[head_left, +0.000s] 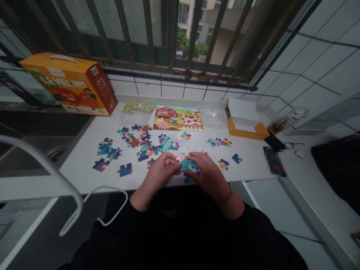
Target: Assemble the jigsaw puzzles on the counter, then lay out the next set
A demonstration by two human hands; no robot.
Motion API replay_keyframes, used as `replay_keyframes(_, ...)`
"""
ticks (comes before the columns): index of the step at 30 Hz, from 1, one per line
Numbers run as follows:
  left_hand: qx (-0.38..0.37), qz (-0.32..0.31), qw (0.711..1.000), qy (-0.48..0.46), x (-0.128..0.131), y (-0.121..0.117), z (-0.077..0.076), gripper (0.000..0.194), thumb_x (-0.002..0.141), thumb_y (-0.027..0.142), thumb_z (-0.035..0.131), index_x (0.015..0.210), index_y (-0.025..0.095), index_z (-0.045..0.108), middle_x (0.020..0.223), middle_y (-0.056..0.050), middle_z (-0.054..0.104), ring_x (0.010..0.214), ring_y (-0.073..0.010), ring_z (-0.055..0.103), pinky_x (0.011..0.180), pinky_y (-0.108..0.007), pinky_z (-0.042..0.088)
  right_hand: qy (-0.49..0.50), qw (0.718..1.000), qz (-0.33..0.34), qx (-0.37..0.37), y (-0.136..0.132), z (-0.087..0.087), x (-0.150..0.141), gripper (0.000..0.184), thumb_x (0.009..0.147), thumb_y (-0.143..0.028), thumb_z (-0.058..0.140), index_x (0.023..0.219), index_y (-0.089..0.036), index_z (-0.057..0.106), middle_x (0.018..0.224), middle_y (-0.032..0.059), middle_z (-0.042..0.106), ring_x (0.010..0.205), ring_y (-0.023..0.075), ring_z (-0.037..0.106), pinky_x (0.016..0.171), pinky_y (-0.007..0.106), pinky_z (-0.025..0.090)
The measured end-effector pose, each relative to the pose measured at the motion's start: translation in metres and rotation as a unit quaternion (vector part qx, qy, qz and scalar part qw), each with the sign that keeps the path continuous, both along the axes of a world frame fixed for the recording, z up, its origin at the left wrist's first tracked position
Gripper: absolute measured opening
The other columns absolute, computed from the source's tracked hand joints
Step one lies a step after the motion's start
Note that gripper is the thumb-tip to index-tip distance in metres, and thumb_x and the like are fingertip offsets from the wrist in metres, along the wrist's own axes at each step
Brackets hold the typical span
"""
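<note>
- Head view: the left hand is on the near side of the farm-scene card, thumb and curled fingers pinching the pink end of a pink-and-teal puzzle section.
- Right hand, also nearer than the card, has thumb and fingers bent round the teal end, gripping it; how the pieces join there is hidden by the fingers.
- Dark blue puzzle piece: nearer than the card and left of it, apart from the others.
- Crescent-moon piece and 1 night-blue piece: nearer than the card, to its right.
- Scattered jigsaw pieces: near and left of the card, many overlapping.
- Row of 3 pieces: right of the card and slightly nearer.
- Bright multicoloured piece: just in front of the card.
- Clear plastic bag: just right of the card; beyond it, an open yellow-and-white box.
- Bag of green pieces: just left of the card.
- Orange "LEVEL UP!" box: farther left of the card, upright.
- Barred window: behind the card.
</note>
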State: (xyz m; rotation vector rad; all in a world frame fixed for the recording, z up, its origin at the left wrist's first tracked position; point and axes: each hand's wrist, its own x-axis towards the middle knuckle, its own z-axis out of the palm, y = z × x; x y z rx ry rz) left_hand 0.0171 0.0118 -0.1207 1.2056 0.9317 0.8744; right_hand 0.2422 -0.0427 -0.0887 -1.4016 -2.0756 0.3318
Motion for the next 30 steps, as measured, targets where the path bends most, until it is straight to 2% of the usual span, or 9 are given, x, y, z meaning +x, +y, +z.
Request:
replay_keyframes(6,-0.032,-0.052,0.997,-0.044,0.034,-0.008,-0.015,0.057,0.083,0.061,0.088,0.108,0.025,0.052,0.084,0.000,0.077,0.080,-0.0229,0.081,0.079,-0.038,0.066,-0.025,0.999,0.016,-0.044,0.007,-0.001,0.036,0.022,0.096,-0.031,0.084,0.117,-0.027,0.079,0.132,0.0100,0.079,0.126,0.0280,0.072,0.114,0.048,0.056)
replay_keyframes(8,0.005,-0.044,0.999,-0.010,0.038,-0.008,-0.018,0.049,0.089,0.058,0.082,0.111,0.025,0.053,0.089,-0.001,0.078,0.084,-0.0233,0.081,0.079,-0.039,0.065,-0.048,0.998,0.012,-0.047,0.014,-0.002,0.048,0.026,0.096,-0.029,0.085,0.121,-0.027,0.078,0.133,0.0098,0.079,0.125,0.0278,0.073,0.113,0.047,0.056)
replay_keyframes(10,0.105,-0.020,0.991,0.075,0.040,-0.009,-0.020,0.034,0.097,0.050,0.074,0.113,0.025,0.057,0.097,-0.004,0.078,0.091,-0.0235,0.079,0.084,-0.039,0.064,-0.072,0.996,-0.009,-0.048,0.024,-0.005,0.059,0.029,0.095,-0.027,0.085,0.123,-0.025,0.078,0.131,0.0102,0.080,0.124,0.0283,0.073,0.112,0.047,0.055)
replay_keyframes(13,0.312,-0.017,0.925,0.216,0.042,-0.012,-0.021,0.017,0.102,0.035,0.066,0.113,0.022,0.064,0.110,-0.010,0.076,0.105,-0.0273,0.074,0.096,-0.045,0.060,-0.101,0.992,-0.038,-0.060,0.041,-0.012,0.072,0.030,0.093,-0.025,0.086,0.122,-0.021,0.078,0.128,0.0111,0.081,0.123,0.0295,0.073,0.112,0.046,0.054)
replay_keyframes(16,0.422,-0.070,0.857,0.288,0.043,-0.015,-0.022,0.014,0.106,0.029,0.059,0.113,0.020,0.067,0.116,-0.013,0.075,0.110,-0.0301,0.069,0.099,-0.048,0.057,-0.107,0.991,-0.051,-0.064,0.051,-0.020,0.076,0.032,0.092,-0.028,0.088,0.121,-0.021,0.077,0.126,0.0107,0.081,0.121,0.0289,0.073,0.109,0.043,0.053)
replay_keyframes(19,0.445,-0.102,0.827,0.328,0.045,-0.017,-0.022,0.013,0.109,0.026,0.056,0.113,0.019,0.067,0.116,-0.011,0.076,0.108,-0.0287,0.069,0.097,-0.046,0.056,-0.102,0.989,-0.098,-0.052,0.051,-0.024,0.066,0.032,0.094,-0.039,0.087,0.117,-0.021,0.075,0.114,0.0089,0.081,0.106,0.0266,0.074,0.095,0.037,0.054)
replay_keyframes(23,0.463,-0.109,0.805,0.355,0.047,-0.018,-0.023,0.012,0.109,0.023,0.057,0.104,0.020,0.067,0.113,-0.011,0.075,0.106,-0.0281,0.069,0.098,-0.045,0.055,-0.140,0.973,-0.169,-0.067,0.045,-0.027,0.036,0.033,0.097,-0.053,0.082,0.102,-0.022,0.071,0.093,0.0054,0.076,0.085,0.0233,0.069,0.075,0.032,0.046)
replay_keyframes(26,0.471,-0.109,0.796,0.364,0.048,-0.018,-0.025,0.014,0.109,0.022,0.056,0.100,0.020,0.067,0.112,-0.011,0.074,0.106,-0.0274,0.068,0.097,-0.045,0.055,-0.183,0.962,-0.174,-0.098,0.044,-0.024,0.023,0.037,0.099,-0.058,0.078,0.099,-0.022,0.071,0.091,0.0059,0.076,0.080,0.0232,0.068,0.069,0.032,0.039)
replay_keyframes(30,0.479,-0.110,0.794,0.357,0.047,-0.019,-0.024,0.012,0.109,0.021,0.057,0.103,0.019,0.067,0.111,-0.010,0.074,0.105,-0.0271,0.068,0.097,-0.044,0.055,-0.167,0.963,-0.166,-0.129,0.049,-0.010,0.036,0.036,0.101,-0.059,0.075,0.095,-0.023,0.073,0.088,0.0042,0.077,0.079,0.0220,0.068,0.068,0.031,0.037)
